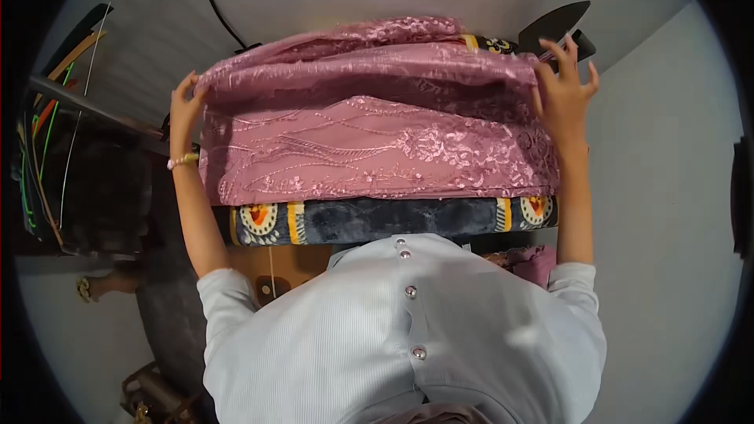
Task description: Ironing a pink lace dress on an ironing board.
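A pink lace fabric (330, 147) with floral embroidery and shiny sequin-like details lies spread before me. Its far part is lifted into a raised fold, with shadow beneath it. My left hand (187, 107) pinches the fabric's left edge and wears a beaded bracelet (182, 161). At the opposite edge, my right hand (562, 94) holds the cloth near the thumb, its other fingers spread upward. Under the fabric is a dark patterned blanket (400, 221) with yellow bands and orange motifs, its near edge showing in front of my chest.
Beyond my right hand stands a clothes iron (554, 26), its dark pointed soleplate showing. A black cord (212, 3) runs down at the back. Clothes hangers (65, 88) hang on a metal rail (97, 103) at left. A grey wall (665, 159) stands close on the right.
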`<state>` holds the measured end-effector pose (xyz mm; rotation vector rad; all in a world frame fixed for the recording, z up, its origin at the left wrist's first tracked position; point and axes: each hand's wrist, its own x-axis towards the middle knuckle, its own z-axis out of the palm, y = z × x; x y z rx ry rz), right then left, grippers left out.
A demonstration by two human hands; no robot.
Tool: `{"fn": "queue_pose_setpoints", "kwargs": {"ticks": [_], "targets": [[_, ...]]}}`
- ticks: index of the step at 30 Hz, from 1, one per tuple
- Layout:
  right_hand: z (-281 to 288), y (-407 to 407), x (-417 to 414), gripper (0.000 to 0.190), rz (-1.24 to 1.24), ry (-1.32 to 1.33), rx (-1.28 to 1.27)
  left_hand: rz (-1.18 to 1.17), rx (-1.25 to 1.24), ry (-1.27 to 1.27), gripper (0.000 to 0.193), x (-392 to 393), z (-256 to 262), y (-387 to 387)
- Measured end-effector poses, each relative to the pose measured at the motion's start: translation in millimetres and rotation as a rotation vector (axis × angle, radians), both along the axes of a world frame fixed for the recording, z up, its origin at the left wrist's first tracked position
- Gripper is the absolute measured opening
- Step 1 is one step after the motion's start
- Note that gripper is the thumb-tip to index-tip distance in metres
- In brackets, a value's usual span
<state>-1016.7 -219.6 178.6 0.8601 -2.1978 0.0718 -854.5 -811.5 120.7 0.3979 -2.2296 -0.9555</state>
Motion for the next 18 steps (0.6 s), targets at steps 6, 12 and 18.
{"fn": "queue_pose_setpoints", "kwargs": {"ticks": [6, 12, 18], "targets": [[-73.8, 33.9, 52.5, 0.042, 0.013, -0.396, 0.04, 0.141, -0.55, -0.663, 0.032, 50.8, -5.5, 57.0], [-62.7, 27.6, 39.1, 0.069, -0.219, -0.401, -0.111, 0.34, -0.813, -0.948, 0.056, 45.9, 37.6, 110.6], [-49.3, 39.9, 3.1, 0.043, -0.257, -0.223, -0.028, -0.204, -0.926, -0.423, 0.047, -2.9, 61.0, 210.2]]}}
